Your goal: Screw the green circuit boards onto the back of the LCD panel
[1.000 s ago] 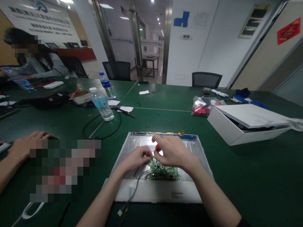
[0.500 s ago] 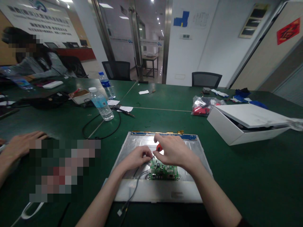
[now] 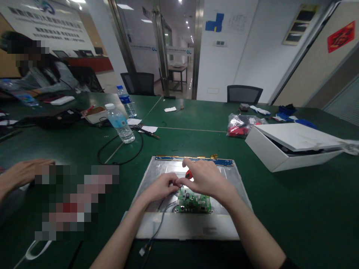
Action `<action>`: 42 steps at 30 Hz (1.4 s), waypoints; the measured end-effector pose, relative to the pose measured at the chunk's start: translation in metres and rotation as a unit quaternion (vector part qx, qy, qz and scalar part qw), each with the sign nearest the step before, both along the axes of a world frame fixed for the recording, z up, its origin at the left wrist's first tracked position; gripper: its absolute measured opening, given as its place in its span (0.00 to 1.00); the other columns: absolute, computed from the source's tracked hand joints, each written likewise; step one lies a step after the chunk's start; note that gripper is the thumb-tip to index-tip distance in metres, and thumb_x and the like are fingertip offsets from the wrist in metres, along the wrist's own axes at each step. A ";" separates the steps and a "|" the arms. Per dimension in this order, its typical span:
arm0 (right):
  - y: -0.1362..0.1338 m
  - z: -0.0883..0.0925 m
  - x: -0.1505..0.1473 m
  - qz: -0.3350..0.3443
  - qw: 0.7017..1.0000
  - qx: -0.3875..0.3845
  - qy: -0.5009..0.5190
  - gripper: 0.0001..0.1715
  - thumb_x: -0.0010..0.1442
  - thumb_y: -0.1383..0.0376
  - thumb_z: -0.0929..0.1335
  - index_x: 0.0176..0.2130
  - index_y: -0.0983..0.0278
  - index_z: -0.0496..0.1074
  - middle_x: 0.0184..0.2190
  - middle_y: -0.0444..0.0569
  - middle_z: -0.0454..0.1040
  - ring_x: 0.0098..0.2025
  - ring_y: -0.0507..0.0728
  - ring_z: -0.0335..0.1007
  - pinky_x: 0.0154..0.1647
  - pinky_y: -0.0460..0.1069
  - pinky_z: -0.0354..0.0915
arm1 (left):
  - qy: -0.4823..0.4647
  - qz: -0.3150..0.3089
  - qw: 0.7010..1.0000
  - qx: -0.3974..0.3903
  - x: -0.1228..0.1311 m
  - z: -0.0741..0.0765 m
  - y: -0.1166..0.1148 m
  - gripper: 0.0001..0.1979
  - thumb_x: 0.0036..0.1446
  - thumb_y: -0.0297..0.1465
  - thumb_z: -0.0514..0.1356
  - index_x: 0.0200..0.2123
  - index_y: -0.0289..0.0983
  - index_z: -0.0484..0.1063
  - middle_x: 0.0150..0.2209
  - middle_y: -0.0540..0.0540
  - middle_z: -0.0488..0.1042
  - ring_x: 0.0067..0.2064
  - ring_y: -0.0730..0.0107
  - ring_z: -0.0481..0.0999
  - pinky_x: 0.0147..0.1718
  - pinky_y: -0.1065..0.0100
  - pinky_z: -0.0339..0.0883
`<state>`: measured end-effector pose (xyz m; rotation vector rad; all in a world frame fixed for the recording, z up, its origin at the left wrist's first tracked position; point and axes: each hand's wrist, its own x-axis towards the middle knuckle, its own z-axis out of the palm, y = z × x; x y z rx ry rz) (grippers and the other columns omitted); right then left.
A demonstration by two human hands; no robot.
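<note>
A metal-backed display panel [image 3: 224, 224] lies flat on the table, with a green circuit board [image 3: 194, 201] on its middle. My right hand [image 3: 206, 177] is closed around a red and black screwdriver [image 3: 189, 174], largely hidden by the fingers, above the board's upper left corner. Pinched together at that same corner, the fingers of my left hand [image 3: 162, 186] touch the right thumb; what they hold is hidden. Grey cables [image 3: 162, 220] run from the board's left side over the panel's lower edge to a white connector [image 3: 142, 252].
Water bottles [image 3: 120, 125] stand beyond the panel at left, near a looped black cable [image 3: 140, 149]. At right lie a white box [image 3: 283, 157] and a plastic bag with red contents [image 3: 241, 125]. Another person's hand [image 3: 25, 172] rests at far left.
My right thumb has shifted slightly left, closer to my left fingertips, and the screwdriver has turned a little. The other person's hand at the left has moved slightly.
</note>
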<state>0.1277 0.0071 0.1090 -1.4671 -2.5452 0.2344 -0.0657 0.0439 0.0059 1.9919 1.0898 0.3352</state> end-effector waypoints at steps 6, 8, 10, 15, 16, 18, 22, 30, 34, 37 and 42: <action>0.001 -0.001 -0.003 -0.014 1.000 0.012 -0.003 0.15 0.63 0.58 0.61 0.46 0.62 0.67 0.32 0.50 0.78 0.35 0.60 0.74 0.30 0.49 0.57 | -0.006 -0.003 1.000 -0.015 0.000 -0.002 0.000 0.06 0.49 0.27 0.57 0.31 0.36 0.73 0.31 0.49 0.74 0.34 0.67 0.71 0.34 0.69 0.62; 0.000 -0.001 -0.002 0.001 1.000 0.015 0.015 0.14 0.61 0.61 0.63 0.46 0.63 0.66 0.36 0.50 0.78 0.36 0.59 0.74 0.30 0.48 0.56 | -0.001 -0.009 1.000 -0.008 -0.001 -0.002 0.001 0.06 0.48 0.27 0.57 0.30 0.36 0.72 0.30 0.49 0.73 0.34 0.67 0.70 0.33 0.69 0.62; 0.000 0.000 -0.001 0.016 0.999 0.012 0.026 0.16 0.60 0.60 0.64 0.47 0.63 0.65 0.38 0.51 0.78 0.37 0.59 0.73 0.29 0.48 0.56 | 0.005 -0.010 1.000 -0.001 -0.001 -0.002 0.001 0.05 0.47 0.27 0.57 0.29 0.36 0.72 0.29 0.50 0.72 0.33 0.67 0.70 0.33 0.69 0.61; 0.001 -0.003 0.000 0.014 1.000 0.010 0.016 0.19 0.63 0.52 0.62 0.46 0.62 0.67 0.33 0.50 0.78 0.35 0.59 0.74 0.29 0.48 0.54 | 0.007 0.004 1.000 0.008 -0.002 -0.002 -0.001 0.04 0.48 0.27 0.56 0.28 0.36 0.71 0.30 0.49 0.72 0.34 0.67 0.70 0.33 0.69 0.61; 0.002 -0.004 -0.001 0.008 1.000 0.013 0.010 0.18 0.63 0.53 0.61 0.45 0.61 0.68 0.32 0.49 0.78 0.34 0.59 0.73 0.29 0.48 0.53 | 0.003 0.003 1.000 0.004 -0.002 -0.002 -0.001 0.05 0.48 0.27 0.56 0.29 0.36 0.72 0.31 0.49 0.73 0.34 0.67 0.70 0.33 0.69 0.62; 0.002 -0.005 -0.001 0.006 1.000 0.019 0.008 0.15 0.64 0.56 0.61 0.43 0.61 0.69 0.32 0.49 0.78 0.34 0.58 0.73 0.29 0.48 0.52 | -0.004 0.000 1.000 -0.002 -0.002 -0.003 0.000 0.07 0.48 0.26 0.56 0.31 0.36 0.73 0.32 0.49 0.73 0.34 0.67 0.71 0.34 0.69 0.63; 0.001 -0.003 -0.001 0.017 1.000 0.016 0.020 0.14 0.59 0.61 0.64 0.45 0.62 0.67 0.35 0.49 0.78 0.34 0.57 0.73 0.27 0.47 0.50 | 0.007 -0.006 1.000 0.002 -0.002 -0.006 0.002 0.06 0.46 0.25 0.56 0.29 0.36 0.72 0.29 0.50 0.72 0.34 0.67 0.70 0.34 0.70 0.62; 0.002 -0.002 -0.002 -0.007 1.000 0.004 -0.010 0.18 0.65 0.52 0.60 0.42 0.60 0.70 0.31 0.49 0.78 0.34 0.58 0.73 0.28 0.47 0.52 | -0.011 0.005 1.000 -0.011 -0.002 -0.006 0.000 0.06 0.48 0.27 0.56 0.32 0.36 0.72 0.31 0.50 0.73 0.34 0.67 0.71 0.34 0.69 0.62; 0.001 0.000 -0.002 -0.009 1.000 0.008 -0.009 0.14 0.65 0.58 0.60 0.42 0.61 0.69 0.30 0.48 0.78 0.32 0.57 0.73 0.27 0.47 0.51 | -0.009 -0.001 1.000 -0.014 -0.002 -0.006 0.000 0.06 0.49 0.27 0.57 0.31 0.36 0.72 0.30 0.50 0.73 0.34 0.67 0.70 0.34 0.69 0.62; 0.001 -0.002 0.000 0.000 1.000 0.020 0.016 0.12 0.63 0.62 0.61 0.45 0.63 0.66 0.32 0.48 0.78 0.32 0.57 0.73 0.26 0.48 0.49 | 0.000 -0.015 1.000 -0.001 -0.002 -0.007 0.001 0.06 0.49 0.26 0.56 0.30 0.36 0.72 0.30 0.50 0.72 0.35 0.67 0.70 0.35 0.69 0.62; 0.002 -0.005 0.001 -0.001 0.999 0.022 0.024 0.15 0.62 0.58 0.63 0.45 0.63 0.66 0.33 0.49 0.78 0.33 0.58 0.73 0.26 0.47 0.49 | -0.004 -0.013 1.000 0.008 -0.004 -0.011 0.002 0.07 0.50 0.27 0.56 0.32 0.36 0.73 0.32 0.49 0.73 0.35 0.66 0.71 0.35 0.69 0.62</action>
